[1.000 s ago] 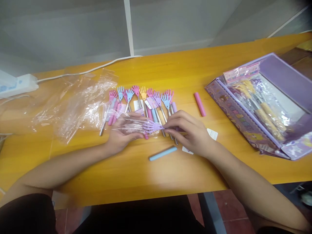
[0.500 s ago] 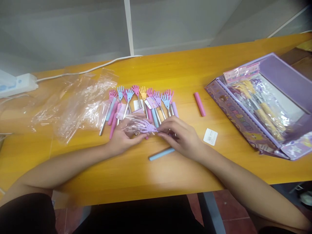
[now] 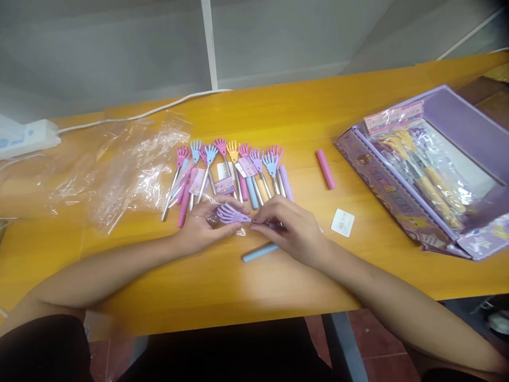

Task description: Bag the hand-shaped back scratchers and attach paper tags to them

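My right hand (image 3: 292, 228) pinches a purple back scratcher (image 3: 234, 214) by its metal rod, just below the hand-shaped head. My left hand (image 3: 204, 223) is curled around the head end, holding a clear plastic bag (image 3: 240, 232) that shows below its thumb. Most of the bag and the scratcher's lower end are hidden by my hands. Just beyond them lie several back scratchers in a loose row, with heads in pink, blue, yellow and purple, such as a blue one (image 3: 210, 154). A blue handle tube (image 3: 259, 252) lies below my right hand.
Crumpled clear bags (image 3: 139, 170) cover the table at left, near a white power strip (image 3: 34, 139) and its cable. At right stand a pink tube (image 3: 325, 170), a white label card (image 3: 342, 223) and a purple display box (image 3: 393, 191) holding wrapped back scratchers.
The purple scratcher's head, seen through clear plastic before, now shows uncovered. My hands have shifted slightly towards me, and the bag is bunched at my left hand.
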`<state>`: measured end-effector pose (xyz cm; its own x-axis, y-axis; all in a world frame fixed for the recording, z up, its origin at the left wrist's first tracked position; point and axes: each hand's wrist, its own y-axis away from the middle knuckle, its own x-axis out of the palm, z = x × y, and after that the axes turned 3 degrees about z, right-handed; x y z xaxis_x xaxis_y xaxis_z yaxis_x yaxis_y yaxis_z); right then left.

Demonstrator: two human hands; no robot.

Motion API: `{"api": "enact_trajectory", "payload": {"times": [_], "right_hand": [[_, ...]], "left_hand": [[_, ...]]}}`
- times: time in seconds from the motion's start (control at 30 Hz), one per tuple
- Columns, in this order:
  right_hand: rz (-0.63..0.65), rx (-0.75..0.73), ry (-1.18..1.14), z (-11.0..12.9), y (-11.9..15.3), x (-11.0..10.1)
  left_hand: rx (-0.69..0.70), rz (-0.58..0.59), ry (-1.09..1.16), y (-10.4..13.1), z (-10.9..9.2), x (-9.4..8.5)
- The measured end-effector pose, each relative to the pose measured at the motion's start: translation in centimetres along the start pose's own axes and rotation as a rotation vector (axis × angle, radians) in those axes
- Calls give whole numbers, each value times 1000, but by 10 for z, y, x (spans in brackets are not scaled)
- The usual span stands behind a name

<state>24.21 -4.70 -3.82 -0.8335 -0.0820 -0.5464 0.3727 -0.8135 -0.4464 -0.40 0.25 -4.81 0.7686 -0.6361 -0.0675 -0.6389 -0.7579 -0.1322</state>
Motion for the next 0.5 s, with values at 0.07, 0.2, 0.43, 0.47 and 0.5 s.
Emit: {"api": "enact_trajectory", "payload": {"times": [0.07,0.2,0.43,0.47,0.5], "right_hand": [[23,20,-4,0,0,-1],[138,137,42,2,-2,-12],[244,251,192,1,-2,-28],[236,246,200,0,-1,-28],[227,236,201,-1,0,-28]], "left_hand": [[20,-38,2,1,0,0],[106,-146,82,-2,-4,1],[118,-306,127,-8,-3,-4],[110,-309,122,-9,-2,-5],[97,-311,114,-10,-2,-5]]}}
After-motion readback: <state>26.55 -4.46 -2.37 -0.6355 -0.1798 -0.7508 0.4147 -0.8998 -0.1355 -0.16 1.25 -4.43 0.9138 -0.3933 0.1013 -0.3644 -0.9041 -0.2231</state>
